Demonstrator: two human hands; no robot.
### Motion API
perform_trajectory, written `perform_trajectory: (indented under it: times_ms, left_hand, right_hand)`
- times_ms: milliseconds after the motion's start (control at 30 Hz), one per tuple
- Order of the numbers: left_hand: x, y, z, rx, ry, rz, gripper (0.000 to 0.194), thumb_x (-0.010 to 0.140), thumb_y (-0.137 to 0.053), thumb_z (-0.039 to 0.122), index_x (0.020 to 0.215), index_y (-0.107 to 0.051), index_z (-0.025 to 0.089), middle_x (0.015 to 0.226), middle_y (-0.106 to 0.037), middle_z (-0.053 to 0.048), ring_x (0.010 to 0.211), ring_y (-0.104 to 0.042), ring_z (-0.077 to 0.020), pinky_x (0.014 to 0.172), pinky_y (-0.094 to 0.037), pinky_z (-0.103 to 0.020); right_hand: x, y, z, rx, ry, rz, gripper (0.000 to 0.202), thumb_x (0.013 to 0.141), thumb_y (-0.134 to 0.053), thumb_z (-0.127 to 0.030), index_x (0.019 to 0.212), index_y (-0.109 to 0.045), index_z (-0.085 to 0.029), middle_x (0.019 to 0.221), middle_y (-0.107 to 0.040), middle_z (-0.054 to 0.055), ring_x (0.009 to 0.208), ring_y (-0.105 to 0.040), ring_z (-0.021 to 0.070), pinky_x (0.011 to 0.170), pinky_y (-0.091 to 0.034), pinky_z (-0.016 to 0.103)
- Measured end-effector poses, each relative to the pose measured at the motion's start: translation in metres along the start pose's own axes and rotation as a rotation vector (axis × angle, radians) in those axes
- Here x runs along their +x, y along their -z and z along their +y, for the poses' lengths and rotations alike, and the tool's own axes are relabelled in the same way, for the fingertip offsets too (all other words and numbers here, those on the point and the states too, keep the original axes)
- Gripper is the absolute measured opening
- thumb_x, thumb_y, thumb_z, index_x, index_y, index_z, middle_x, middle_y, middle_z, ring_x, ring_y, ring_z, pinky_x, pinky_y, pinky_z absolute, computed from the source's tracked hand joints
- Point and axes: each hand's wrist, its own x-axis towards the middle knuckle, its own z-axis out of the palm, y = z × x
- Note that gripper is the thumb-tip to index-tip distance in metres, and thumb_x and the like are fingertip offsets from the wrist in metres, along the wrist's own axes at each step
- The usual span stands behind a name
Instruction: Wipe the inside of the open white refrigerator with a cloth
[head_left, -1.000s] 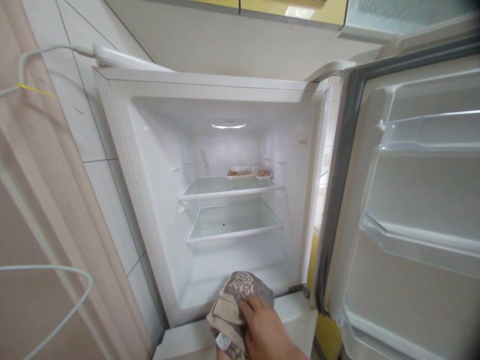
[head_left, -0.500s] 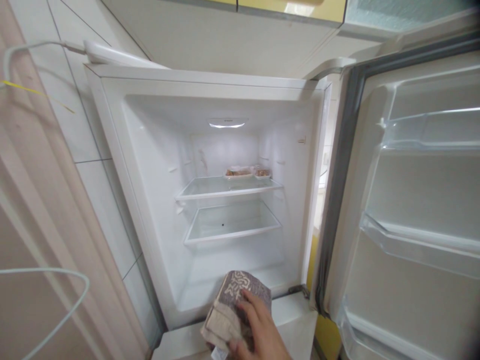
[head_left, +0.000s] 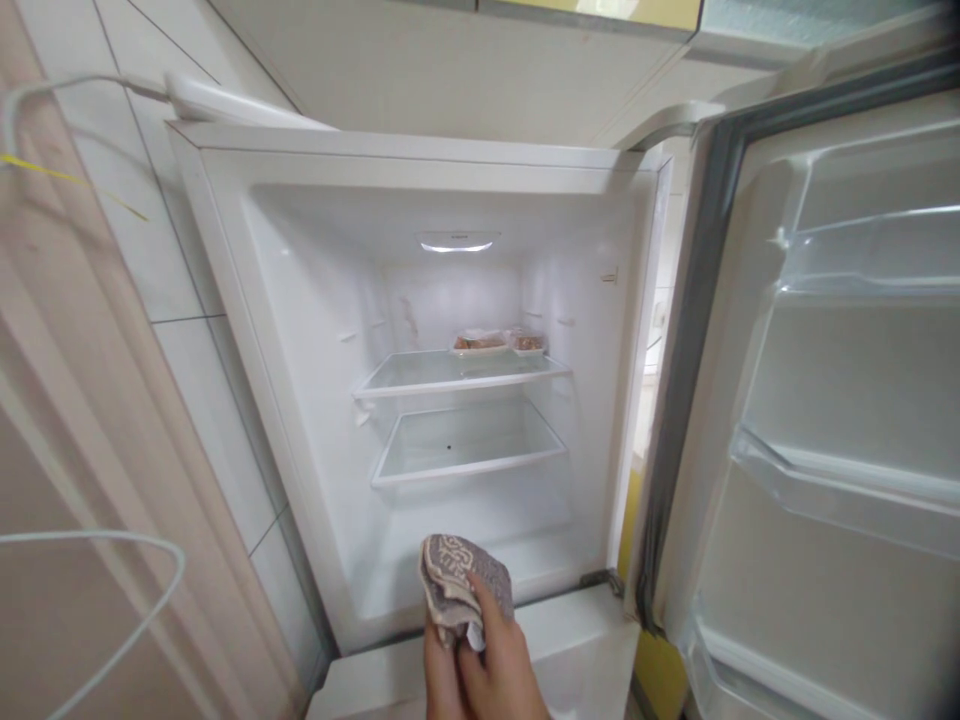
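In front of the open fridge, a folded grey-brown patterned cloth (head_left: 469, 577) with a small white tag is held in both my hands. My right hand (head_left: 502, 655) grips its right side, fingers over the top and thumb near the tag. My left hand (head_left: 441, 672) comes up beneath the cloth at its left; its fingers are mostly hidden by the fabric. Behind the cloth lies the fridge's white floor (head_left: 420, 520). Higher inside are a lower glass shelf (head_left: 480, 440) with a small dark spot and an upper glass shelf (head_left: 420, 372).
Two wrapped food packs, a larger pack (head_left: 480, 342) and a smaller pack (head_left: 527, 342), sit on the upper shelf. The fridge door (head_left: 840, 390) stands open at right with clear racks. A white cable (head_left: 169, 590) loops at left beside a tiled wall (head_left: 199, 400).
The cloth has turned and bunched more tightly, shifting slightly left. My left hand has come into view under it, and my right hand has closed further round its side.
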Motion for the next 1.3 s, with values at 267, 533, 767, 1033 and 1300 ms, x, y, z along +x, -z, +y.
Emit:
perform_trajectory:
  times_ms: [267, 533, 767, 1033, 1300]
  left_hand:
    - [0.033, 0.007, 0.049, -0.210, 0.137, 0.131, 0.057, 0.087, -0.054, 0.062, 0.126, -0.068, 0.024, 0.131, -0.071, -0.009, 0.132, -0.060, -0.0288, 0.110, -0.050, -0.045]
    - [0.074, 0.033, 0.057, 0.021, 0.089, -0.021, 0.060, 0.075, -0.073, 0.051, 0.124, -0.066, 0.016, 0.111, -0.078, -0.014, 0.111, -0.071, -0.0315, 0.100, -0.055, -0.047]
    - [0.105, 0.044, 0.013, 0.776, -0.368, -0.006, 0.059, 0.080, -0.054, 0.022, 0.138, -0.054, 0.015, 0.136, -0.066, -0.018, 0.128, -0.062, -0.0288, 0.113, -0.046, -0.050]
    - [0.085, 0.089, -0.014, 1.398, -0.580, 0.008, 0.052, 0.098, -0.040, 0.043, 0.139, -0.058, 0.018, 0.145, -0.061, -0.016, 0.137, -0.054, -0.0331, 0.112, -0.043, -0.057]
    - [0.058, 0.122, -0.045, 1.627, -0.905, 0.150, 0.057, 0.092, -0.052, 0.044, 0.146, -0.054, 0.023, 0.154, -0.052, -0.009, 0.140, -0.051, -0.0307, 0.116, -0.037, -0.048]
  right_hand:
    - [0.061, 0.042, -0.048, 0.910, -0.375, 0.045, 0.043, 0.078, -0.065, -0.045, 0.110, -0.069, -0.016, 0.095, -0.078, 0.007, 0.097, -0.073, 0.0269, 0.091, -0.057, 0.040]
    - [0.121, 0.077, 0.025, 0.390, -0.382, 0.249, 0.059, 0.077, -0.058, -0.051, 0.123, -0.061, -0.014, 0.092, -0.076, 0.007, 0.092, -0.072, 0.0256, 0.085, -0.058, 0.038]
    - [0.138, 0.069, 0.054, -0.075, -0.273, 0.357, 0.061, 0.081, -0.050, -0.028, 0.138, -0.052, -0.007, 0.146, -0.054, 0.024, 0.145, -0.040, 0.0358, 0.123, -0.024, 0.053]
    - [0.106, 0.002, 0.039, -0.630, 0.015, -0.082, 0.052, 0.095, -0.046, -0.038, 0.143, -0.055, -0.019, 0.158, -0.046, 0.015, 0.153, -0.029, 0.0345, 0.125, -0.016, 0.060]
    - [0.109, -0.048, 0.046, -0.749, -0.017, -0.213, 0.062, 0.092, -0.049, -0.052, 0.145, -0.054, -0.020, 0.159, -0.042, 0.021, 0.151, -0.032, 0.0418, 0.118, -0.011, 0.074]
